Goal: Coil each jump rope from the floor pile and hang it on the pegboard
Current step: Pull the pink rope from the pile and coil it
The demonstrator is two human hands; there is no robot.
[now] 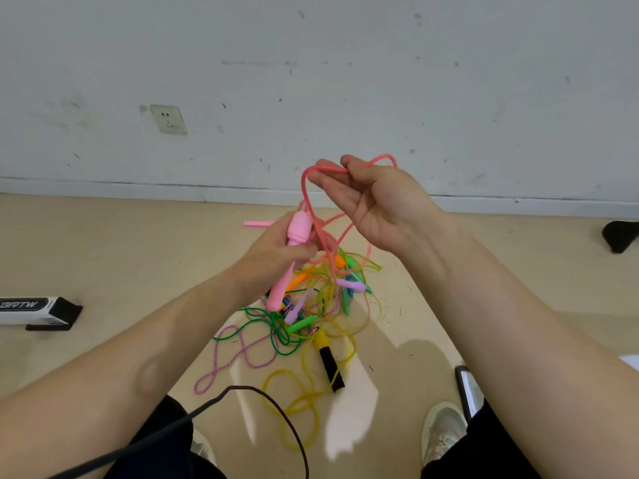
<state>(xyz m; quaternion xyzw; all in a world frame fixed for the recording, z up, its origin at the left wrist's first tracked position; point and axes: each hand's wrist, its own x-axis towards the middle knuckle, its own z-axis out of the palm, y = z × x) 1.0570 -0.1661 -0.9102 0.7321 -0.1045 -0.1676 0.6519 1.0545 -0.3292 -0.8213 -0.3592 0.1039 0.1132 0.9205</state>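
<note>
My left hand (273, 252) grips a pink jump-rope handle (288, 262), held upright over the floor pile. Its pink cord (313, 198) loops up to my right hand (377, 198), which pinches the cord between thumb and fingers at chest height. The cord hangs back down from there toward the pile. Below lies the pile of jump ropes (311, 305) on the floor: green, yellow, orange, lilac and speckled purple ropes tangled together, and a yellow-and-black handle (328, 361) at its near side. The pegboard is out of view.
A second pink handle (257, 223) lies on the floor behind the pile, near the white wall. A black-and-white box (34, 311) sits at the left. A dark cable (269, 406) crosses the foreground. My shoes (444, 430) stand close to the pile. A wall socket (168, 119) is at upper left.
</note>
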